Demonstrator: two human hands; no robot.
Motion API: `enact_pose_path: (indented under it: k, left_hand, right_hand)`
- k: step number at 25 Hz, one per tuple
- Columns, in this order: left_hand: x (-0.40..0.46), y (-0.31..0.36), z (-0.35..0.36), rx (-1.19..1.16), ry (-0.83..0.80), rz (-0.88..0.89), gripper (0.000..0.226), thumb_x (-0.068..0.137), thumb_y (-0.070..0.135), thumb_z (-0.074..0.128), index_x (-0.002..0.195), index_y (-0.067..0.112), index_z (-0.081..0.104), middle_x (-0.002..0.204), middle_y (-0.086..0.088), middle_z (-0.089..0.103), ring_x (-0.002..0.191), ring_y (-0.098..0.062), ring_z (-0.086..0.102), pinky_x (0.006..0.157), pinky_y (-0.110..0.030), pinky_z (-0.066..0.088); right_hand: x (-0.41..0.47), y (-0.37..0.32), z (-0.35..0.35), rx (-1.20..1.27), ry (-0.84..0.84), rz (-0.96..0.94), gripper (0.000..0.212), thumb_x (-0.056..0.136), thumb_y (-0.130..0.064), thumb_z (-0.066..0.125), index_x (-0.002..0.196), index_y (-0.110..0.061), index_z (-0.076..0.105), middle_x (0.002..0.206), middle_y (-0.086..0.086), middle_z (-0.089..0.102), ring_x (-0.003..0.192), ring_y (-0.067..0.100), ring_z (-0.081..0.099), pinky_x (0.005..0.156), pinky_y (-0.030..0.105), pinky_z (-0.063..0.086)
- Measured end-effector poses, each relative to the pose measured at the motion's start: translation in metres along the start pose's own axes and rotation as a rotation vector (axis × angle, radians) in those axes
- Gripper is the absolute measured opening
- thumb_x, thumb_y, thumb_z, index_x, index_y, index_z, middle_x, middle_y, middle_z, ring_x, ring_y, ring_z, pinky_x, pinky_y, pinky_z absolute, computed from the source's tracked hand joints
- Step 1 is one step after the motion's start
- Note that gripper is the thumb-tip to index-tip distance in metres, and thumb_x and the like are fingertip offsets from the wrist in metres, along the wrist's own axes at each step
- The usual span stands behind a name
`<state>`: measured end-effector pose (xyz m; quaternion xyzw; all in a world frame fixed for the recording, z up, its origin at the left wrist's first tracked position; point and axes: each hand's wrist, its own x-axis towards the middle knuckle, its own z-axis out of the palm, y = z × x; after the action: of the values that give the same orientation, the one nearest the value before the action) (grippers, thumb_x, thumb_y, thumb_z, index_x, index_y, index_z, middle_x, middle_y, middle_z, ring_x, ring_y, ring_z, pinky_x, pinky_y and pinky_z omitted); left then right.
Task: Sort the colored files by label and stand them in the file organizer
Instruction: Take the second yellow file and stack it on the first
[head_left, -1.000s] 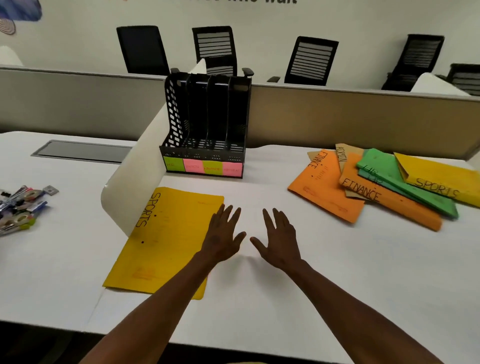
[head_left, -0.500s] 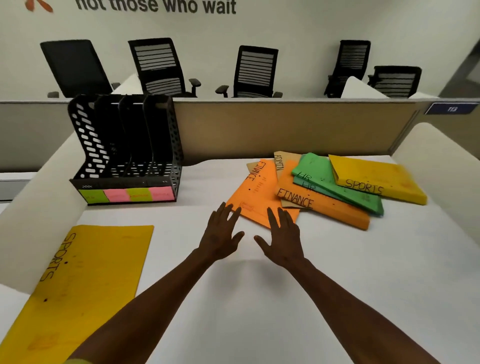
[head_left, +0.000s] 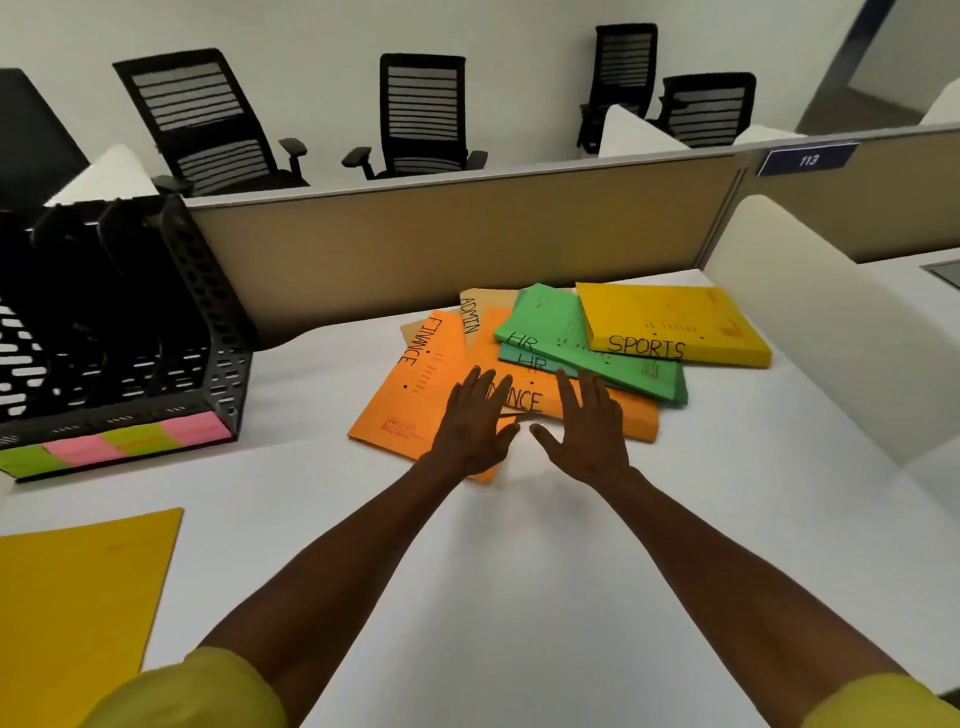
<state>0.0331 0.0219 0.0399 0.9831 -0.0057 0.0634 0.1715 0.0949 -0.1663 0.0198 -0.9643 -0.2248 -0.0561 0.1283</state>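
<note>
A loose pile of files lies on the white desk: an orange FINANCE file (head_left: 415, 395), a second orange FINANCE file (head_left: 524, 400), a tan ADMIN file (head_left: 480, 306), two green HR files (head_left: 556, 332) and a yellow SPORTS file (head_left: 670, 322). My left hand (head_left: 475, 423) lies flat with straight fingers over the near orange files. My right hand (head_left: 589, 423) is spread flat over the second FINANCE file. Neither hand grips anything. The black file organizer (head_left: 208, 332) with pink and green slot labels stands at the left. Another yellow file (head_left: 78, 597) lies at the near left.
A beige partition (head_left: 467, 234) runs behind the desk, and a white side divider (head_left: 810, 332) bounds it on the right. Black office chairs (head_left: 421, 114) stand beyond the partition. Bare white desk surface (head_left: 519, 571) lies beneath my forearms.
My view has swung right and both hands have moved forward from the bare desk onto the orange files. The organizer and the lone yellow file now sit further left.
</note>
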Motion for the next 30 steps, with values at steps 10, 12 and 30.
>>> enact_pose_path:
  k: [10,12,30]
  left_hand:
    - [0.105,0.03,0.038,0.037,-0.065,0.019,0.073,0.097,0.044,0.05,0.157,0.016,0.017,0.163,-0.013,0.017,0.153,-0.03,0.004,0.122,-0.045,0.01]
    - [0.118,0.029,0.035,0.037,-0.052,0.01,0.074,0.097,0.044,0.051,0.157,0.015,0.017,0.163,-0.014,0.017,0.152,-0.03,0.005,0.123,-0.045,0.01]
    - [0.13,0.028,0.07,-0.182,0.046,-0.031,0.07,0.095,0.041,0.056,0.154,0.016,0.028,0.158,-0.012,0.03,0.149,-0.029,0.019,0.121,-0.044,0.024]
  right_hand:
    - [0.101,0.093,-0.004,-0.024,-0.043,0.143,0.089,0.087,-0.058,0.054,0.157,-0.018,0.017,0.16,0.019,0.02,0.148,0.039,0.015,0.112,0.06,0.026]
    - [0.113,0.095,-0.004,-0.028,-0.066,0.166,0.089,0.089,-0.051,0.058,0.157,-0.019,0.011,0.162,0.017,0.015,0.15,0.037,0.009,0.115,0.058,0.022]
    - [0.179,0.149,0.017,-0.444,-0.194,-0.038,0.053,0.096,-0.051,0.045,0.127,-0.01,0.057,0.126,0.014,0.058,0.118,0.033,0.05,0.1,0.048,0.035]
